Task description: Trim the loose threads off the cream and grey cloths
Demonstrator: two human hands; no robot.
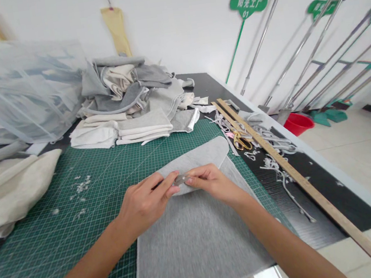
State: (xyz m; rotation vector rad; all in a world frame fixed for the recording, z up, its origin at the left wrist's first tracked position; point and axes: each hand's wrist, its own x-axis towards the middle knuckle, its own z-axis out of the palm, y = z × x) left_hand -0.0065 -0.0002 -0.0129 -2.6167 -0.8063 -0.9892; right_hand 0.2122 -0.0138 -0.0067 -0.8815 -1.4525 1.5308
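Currently, left hand (pixel 144 202) and right hand (pixel 208 182) pinch a small grey piece (pixel 180 179) between fingertips, above grey fabric (pixel 192 239) on mat (pixel 64 234).

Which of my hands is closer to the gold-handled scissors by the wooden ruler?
Right. The right hand lies just left of the gold-handled scissors; the left hand is farther left.

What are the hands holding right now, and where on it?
Both hands, left hand and right hand, pinch a small grey piece by its two ends, over the grey fabric.
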